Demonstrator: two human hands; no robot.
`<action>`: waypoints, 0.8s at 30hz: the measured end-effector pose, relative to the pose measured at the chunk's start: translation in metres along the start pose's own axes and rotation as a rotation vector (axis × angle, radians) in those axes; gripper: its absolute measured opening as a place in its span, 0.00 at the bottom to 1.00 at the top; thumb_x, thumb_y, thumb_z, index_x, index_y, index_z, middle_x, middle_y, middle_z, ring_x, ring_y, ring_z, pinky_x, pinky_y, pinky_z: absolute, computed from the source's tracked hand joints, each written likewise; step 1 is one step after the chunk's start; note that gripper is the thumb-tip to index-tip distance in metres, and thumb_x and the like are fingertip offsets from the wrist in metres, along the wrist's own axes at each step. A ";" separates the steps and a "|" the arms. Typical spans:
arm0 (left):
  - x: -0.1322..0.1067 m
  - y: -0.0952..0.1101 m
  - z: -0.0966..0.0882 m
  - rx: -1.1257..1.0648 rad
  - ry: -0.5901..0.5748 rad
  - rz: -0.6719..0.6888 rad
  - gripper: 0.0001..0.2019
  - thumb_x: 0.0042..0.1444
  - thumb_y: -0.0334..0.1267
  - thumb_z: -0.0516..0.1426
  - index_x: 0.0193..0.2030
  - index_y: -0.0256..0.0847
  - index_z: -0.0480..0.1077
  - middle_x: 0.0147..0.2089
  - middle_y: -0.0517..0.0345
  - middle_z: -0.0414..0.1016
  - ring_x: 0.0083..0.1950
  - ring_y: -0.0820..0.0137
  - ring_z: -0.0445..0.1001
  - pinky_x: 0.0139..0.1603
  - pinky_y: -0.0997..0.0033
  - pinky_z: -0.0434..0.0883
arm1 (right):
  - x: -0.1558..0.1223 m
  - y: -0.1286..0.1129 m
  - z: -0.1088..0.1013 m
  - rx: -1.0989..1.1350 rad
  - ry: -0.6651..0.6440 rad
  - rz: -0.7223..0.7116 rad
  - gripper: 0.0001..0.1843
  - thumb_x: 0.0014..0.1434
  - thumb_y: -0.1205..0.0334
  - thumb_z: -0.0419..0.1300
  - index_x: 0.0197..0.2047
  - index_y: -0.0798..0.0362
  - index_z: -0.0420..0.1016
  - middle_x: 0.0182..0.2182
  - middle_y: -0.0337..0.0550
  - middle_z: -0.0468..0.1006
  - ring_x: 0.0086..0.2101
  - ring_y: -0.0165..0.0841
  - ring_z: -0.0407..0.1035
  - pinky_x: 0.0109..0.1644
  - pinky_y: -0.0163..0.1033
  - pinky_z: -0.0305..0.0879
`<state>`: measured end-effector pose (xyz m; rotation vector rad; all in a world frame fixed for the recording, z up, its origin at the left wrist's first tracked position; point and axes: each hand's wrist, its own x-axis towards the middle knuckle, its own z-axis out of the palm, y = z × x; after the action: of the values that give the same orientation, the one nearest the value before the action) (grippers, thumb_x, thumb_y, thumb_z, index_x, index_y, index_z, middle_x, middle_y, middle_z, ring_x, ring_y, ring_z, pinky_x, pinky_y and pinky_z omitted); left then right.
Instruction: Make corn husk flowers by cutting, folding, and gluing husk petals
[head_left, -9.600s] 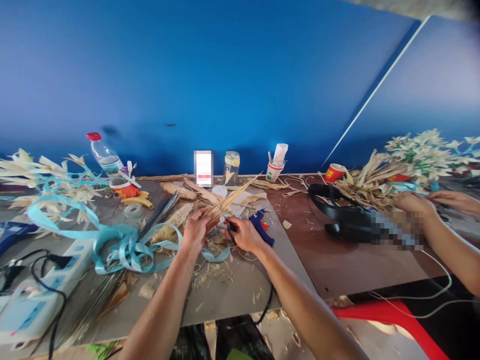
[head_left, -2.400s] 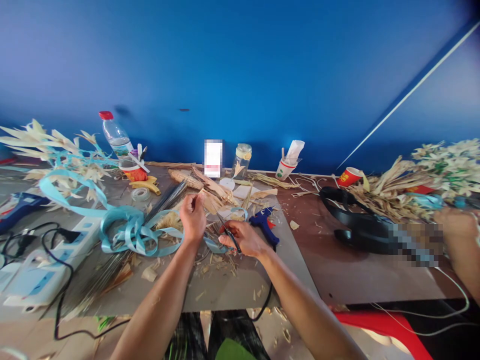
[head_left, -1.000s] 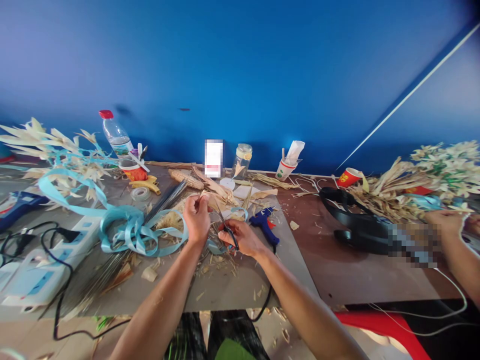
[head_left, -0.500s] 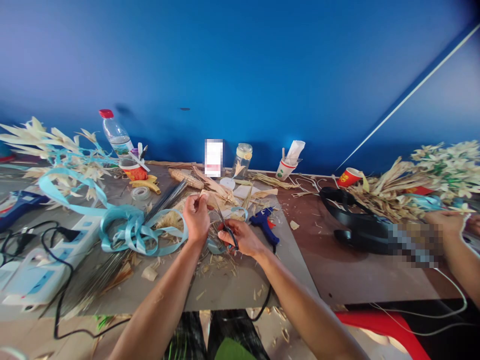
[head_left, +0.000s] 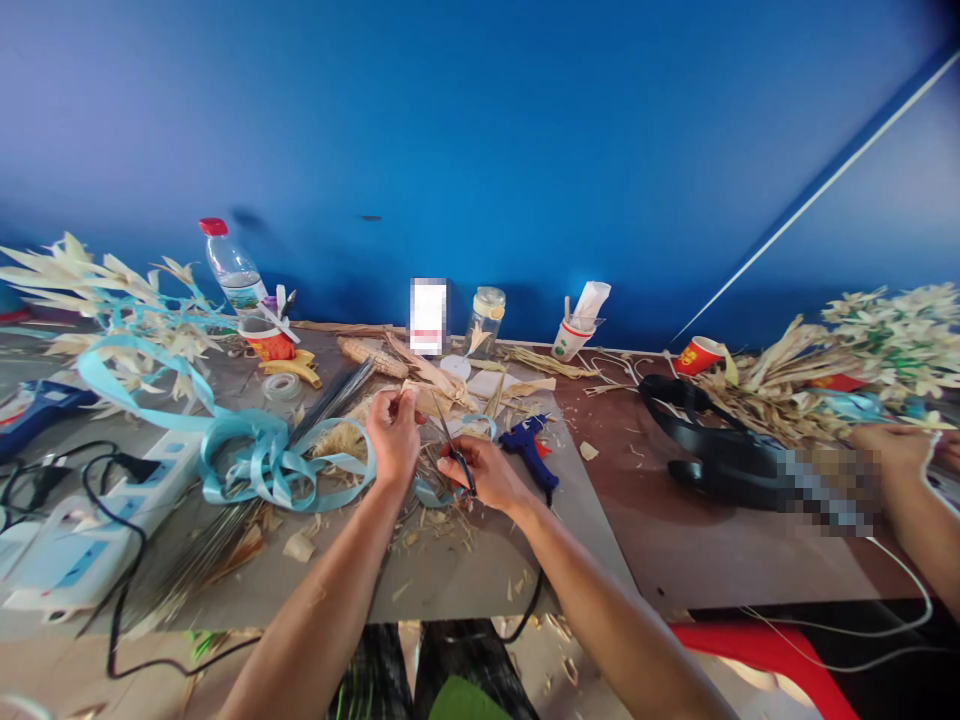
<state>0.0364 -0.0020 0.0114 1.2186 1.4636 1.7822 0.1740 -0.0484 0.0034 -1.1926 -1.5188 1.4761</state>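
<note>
My left hand [head_left: 396,432] is closed in a pinch on a small pale piece of what looks like dried husk [head_left: 412,388], largely hidden by the fingers. In my right hand [head_left: 486,470] is a pair of scissors [head_left: 459,455], its dark handles gripped and its blades pointing up and left, just right of the pinched husk. Whether the blades touch the husk I cannot tell. Light blue ribbon [head_left: 251,455] lies in loose loops left of my left hand. Close to the right hand rests a blue glue gun [head_left: 529,446]. Husk scraps lie beneath both hands.
Left stand a white power strip [head_left: 112,530], thin wires [head_left: 202,545] and a water bottle [head_left: 234,265]. A corn cob [head_left: 369,355], glass jar [head_left: 486,318] and paper cup [head_left: 571,338] line the back. At right are a black headset-like object [head_left: 731,460] and another person's hand [head_left: 892,450].
Both hands stay almost in place. The scissors shift very slightly, with their blades still beside the pinched husk.
</note>
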 end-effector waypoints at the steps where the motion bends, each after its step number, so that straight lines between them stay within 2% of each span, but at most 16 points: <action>1: 0.000 0.000 0.000 0.001 0.002 0.001 0.08 0.56 0.40 0.55 0.28 0.40 0.65 0.18 0.66 0.65 0.20 0.75 0.66 0.26 0.75 0.63 | 0.000 0.000 0.000 -0.002 0.000 0.000 0.20 0.48 0.47 0.64 0.36 0.55 0.70 0.20 0.33 0.65 0.20 0.24 0.57 0.23 0.30 0.54; 6: 0.002 -0.003 -0.001 -0.008 -0.006 0.014 0.10 0.56 0.41 0.55 0.26 0.40 0.64 0.17 0.66 0.62 0.20 0.76 0.62 0.24 0.76 0.61 | 0.001 0.003 -0.001 -0.045 0.006 -0.030 0.21 0.49 0.47 0.63 0.37 0.56 0.70 0.22 0.34 0.67 0.23 0.26 0.61 0.24 0.30 0.56; 17: 0.007 -0.002 -0.002 -0.018 -0.002 -0.026 0.11 0.53 0.43 0.56 0.25 0.40 0.64 0.18 0.66 0.61 0.18 0.77 0.59 0.20 0.76 0.58 | -0.001 0.000 -0.001 -0.090 -0.017 -0.052 0.20 0.50 0.46 0.63 0.34 0.56 0.70 0.20 0.33 0.64 0.21 0.24 0.57 0.23 0.29 0.53; 24: 0.014 -0.014 -0.003 -0.045 -0.006 -0.043 0.12 0.52 0.44 0.57 0.24 0.40 0.64 0.18 0.66 0.60 0.19 0.77 0.58 0.20 0.76 0.58 | -0.003 -0.004 -0.004 -0.052 -0.018 0.001 0.21 0.48 0.47 0.64 0.35 0.56 0.70 0.20 0.32 0.64 0.20 0.24 0.56 0.21 0.30 0.53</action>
<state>0.0253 0.0127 0.0021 1.1603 1.4276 1.7719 0.1782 -0.0493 0.0077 -1.2134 -1.5774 1.4591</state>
